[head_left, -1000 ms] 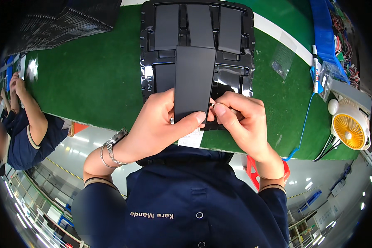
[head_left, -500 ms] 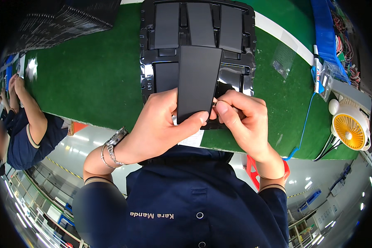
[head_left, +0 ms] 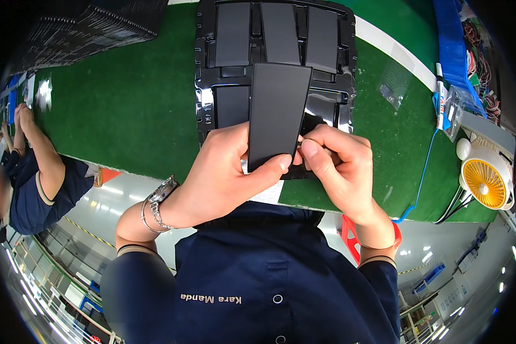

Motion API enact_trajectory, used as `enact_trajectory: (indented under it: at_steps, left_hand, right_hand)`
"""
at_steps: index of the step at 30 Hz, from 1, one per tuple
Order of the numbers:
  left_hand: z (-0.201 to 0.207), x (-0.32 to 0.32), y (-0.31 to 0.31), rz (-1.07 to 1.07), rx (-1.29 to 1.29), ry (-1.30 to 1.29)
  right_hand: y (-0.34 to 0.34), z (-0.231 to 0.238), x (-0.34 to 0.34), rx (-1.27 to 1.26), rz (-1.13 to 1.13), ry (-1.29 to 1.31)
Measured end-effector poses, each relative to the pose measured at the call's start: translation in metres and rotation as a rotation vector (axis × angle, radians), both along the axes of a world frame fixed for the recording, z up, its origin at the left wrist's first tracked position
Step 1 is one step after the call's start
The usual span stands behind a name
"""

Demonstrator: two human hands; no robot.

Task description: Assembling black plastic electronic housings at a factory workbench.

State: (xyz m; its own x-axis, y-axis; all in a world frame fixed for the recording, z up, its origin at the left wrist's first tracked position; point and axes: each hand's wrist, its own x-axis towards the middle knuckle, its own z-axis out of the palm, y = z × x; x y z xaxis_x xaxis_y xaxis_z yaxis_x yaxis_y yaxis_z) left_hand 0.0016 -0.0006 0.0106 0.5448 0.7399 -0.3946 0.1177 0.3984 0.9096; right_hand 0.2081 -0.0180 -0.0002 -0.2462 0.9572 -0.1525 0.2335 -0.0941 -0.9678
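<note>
A smooth black tapered panel [head_left: 278,114] is in my left hand [head_left: 215,175], wide end away from me. The thumb lies on its front face near the narrow end, and the other fingers are hidden behind it. At the panel's lower right edge my right hand [head_left: 344,166] is closed in a pinch. Something small and dark shows at its fingertips, too small to name. Beyond the hands lies a black moulded plastic tray [head_left: 205,94], with similar dark panels [head_left: 280,34] in its far compartments and another panel [head_left: 230,106] nearer, left of the held one.
The tray rests on a green-topped bench [head_left: 126,109]. To the right are a clear plastic bag [head_left: 393,86], a marker pen [head_left: 440,94], a coiled blue cord [head_left: 406,213] and a yellow-and-white fan [head_left: 484,180]. Stacked black trays [head_left: 92,34] stand far left. A co-worker's arm [head_left: 43,152] is at left.
The panel has turned slightly in my left hand, its far right corner shifting a little to the right. My right hand keeps its pinch at nearly the same place.
</note>
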Motion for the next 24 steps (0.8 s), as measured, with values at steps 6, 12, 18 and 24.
enact_trajectory:
  at_steps: [6,12,18,24]
  left_hand:
    - [0.001,0.0,0.0,0.003,-0.023,0.0]
    - [-0.014,0.001,-0.008,0.073,0.162,0.023]
    - [-0.005,-0.002,-0.005,0.073,0.054,-0.044]
    - [-0.005,0.001,-0.011,0.189,-0.131,-0.25]
  right_hand:
    - [-0.001,-0.001,0.0,0.001,-0.009,-0.006]
    - [-0.001,-0.001,-0.002,-0.004,-0.02,-0.027]
    - [0.008,0.004,0.005,0.012,-0.042,-0.277]
    - [0.025,-0.003,0.047,0.099,-0.385,-0.53]
